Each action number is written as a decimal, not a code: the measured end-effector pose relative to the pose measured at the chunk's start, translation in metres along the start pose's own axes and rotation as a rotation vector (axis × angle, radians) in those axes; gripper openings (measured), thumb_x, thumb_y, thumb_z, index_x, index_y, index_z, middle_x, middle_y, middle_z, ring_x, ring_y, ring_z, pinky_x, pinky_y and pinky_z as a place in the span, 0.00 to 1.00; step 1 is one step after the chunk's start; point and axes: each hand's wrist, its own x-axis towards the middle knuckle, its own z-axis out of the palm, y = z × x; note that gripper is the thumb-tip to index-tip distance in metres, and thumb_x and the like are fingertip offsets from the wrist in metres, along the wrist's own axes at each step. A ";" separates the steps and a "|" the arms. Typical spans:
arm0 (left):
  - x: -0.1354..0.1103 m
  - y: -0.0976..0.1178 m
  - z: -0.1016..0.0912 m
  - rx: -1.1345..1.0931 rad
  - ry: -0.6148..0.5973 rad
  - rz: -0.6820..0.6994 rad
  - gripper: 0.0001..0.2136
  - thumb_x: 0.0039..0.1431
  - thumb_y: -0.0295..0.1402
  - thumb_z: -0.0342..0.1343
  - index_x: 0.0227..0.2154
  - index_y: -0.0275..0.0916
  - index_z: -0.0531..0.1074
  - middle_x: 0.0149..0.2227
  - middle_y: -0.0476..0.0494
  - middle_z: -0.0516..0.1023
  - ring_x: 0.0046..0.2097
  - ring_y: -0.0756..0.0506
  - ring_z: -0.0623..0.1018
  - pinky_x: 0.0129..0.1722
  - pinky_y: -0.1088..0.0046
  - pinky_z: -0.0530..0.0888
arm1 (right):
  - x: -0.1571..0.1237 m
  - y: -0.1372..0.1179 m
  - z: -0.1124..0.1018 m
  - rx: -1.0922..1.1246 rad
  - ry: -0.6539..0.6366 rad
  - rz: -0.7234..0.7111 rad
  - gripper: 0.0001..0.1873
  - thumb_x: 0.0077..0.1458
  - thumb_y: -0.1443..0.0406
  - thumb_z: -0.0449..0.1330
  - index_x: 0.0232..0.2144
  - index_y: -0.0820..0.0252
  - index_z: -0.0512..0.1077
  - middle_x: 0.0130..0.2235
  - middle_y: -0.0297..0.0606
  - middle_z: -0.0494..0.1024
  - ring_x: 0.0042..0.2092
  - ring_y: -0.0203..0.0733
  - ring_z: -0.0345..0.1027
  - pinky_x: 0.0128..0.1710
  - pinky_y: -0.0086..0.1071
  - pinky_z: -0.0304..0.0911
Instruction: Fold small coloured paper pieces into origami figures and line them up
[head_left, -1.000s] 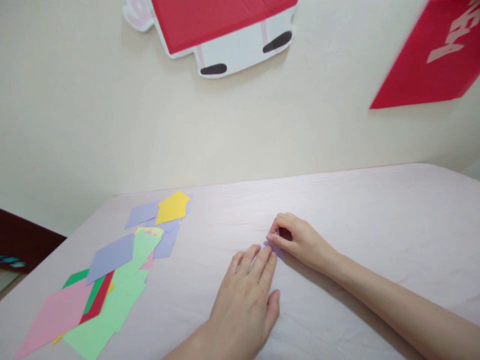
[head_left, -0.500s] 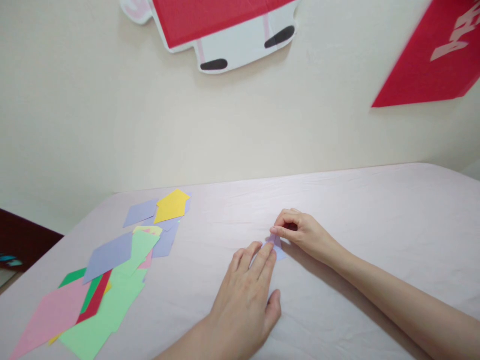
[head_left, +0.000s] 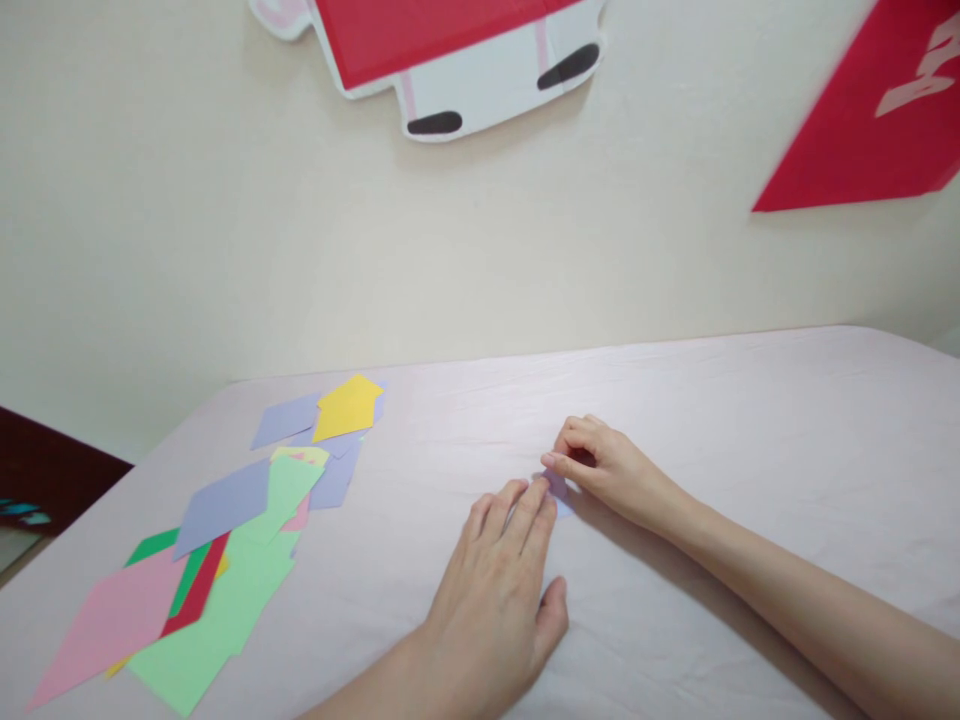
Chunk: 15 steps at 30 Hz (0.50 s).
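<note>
Overall, the surface: a wide table under a pale pinkish-white cloth (head_left: 712, 410), lightly wrinkled, its far edge running along the wall.
Small purple paper: a little piece (head_left: 558, 486) on the cloth, right of centre, mostly covered by fingers (its full shape cannot be made out).
Left hand: palm down, fingers stretched out and slightly parted, the hand (head_left: 499, 590) rests its fingertips on the near left part of that paper; the thumb stands away to the right.
Right hand: thumb and forefinger pinching the paper's far edge, the hand (head_left: 611, 470) coming in from the right.
Coloured sheets: a loose, overlapping spread on the left, with a yellow sheet (head_left: 349, 408) at the far end, a purple sheet (head_left: 225, 505) and light green sheets (head_left: 199, 640) midway, and a pink sheet (head_left: 109, 630) nearest.
Wall: off-white and plain (head_left: 480, 250), bearing a red-and-white cut-out (head_left: 450, 60) and, far right, a red panel (head_left: 862, 130) with pale marks.
Left edge: a dark brown panel (head_left: 60, 460) beyond the table.
</note>
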 end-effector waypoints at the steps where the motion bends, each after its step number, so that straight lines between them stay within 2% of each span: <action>1: 0.000 0.000 0.000 0.000 -0.001 -0.001 0.25 0.62 0.35 0.51 0.61 0.33 0.62 0.67 0.39 0.59 0.65 0.35 0.61 0.62 0.52 0.62 | 0.000 0.001 0.000 -0.008 -0.006 -0.002 0.16 0.61 0.61 0.58 0.21 0.58 0.69 0.27 0.35 0.70 0.34 0.42 0.62 0.37 0.35 0.57; 10: -0.002 0.000 0.003 0.039 0.022 -0.006 0.27 0.63 0.37 0.50 0.64 0.32 0.58 0.66 0.39 0.60 0.65 0.36 0.60 0.62 0.52 0.61 | 0.001 0.005 0.004 -0.028 0.007 -0.007 0.16 0.61 0.64 0.59 0.20 0.59 0.68 0.27 0.35 0.70 0.35 0.42 0.62 0.38 0.36 0.56; 15: -0.003 0.000 0.004 0.077 0.026 -0.020 0.26 0.64 0.38 0.50 0.63 0.33 0.60 0.65 0.37 0.63 0.63 0.34 0.63 0.60 0.51 0.62 | -0.001 -0.005 0.005 -0.083 -0.004 -0.007 0.09 0.56 0.63 0.64 0.26 0.59 0.74 0.30 0.36 0.73 0.36 0.43 0.62 0.39 0.36 0.56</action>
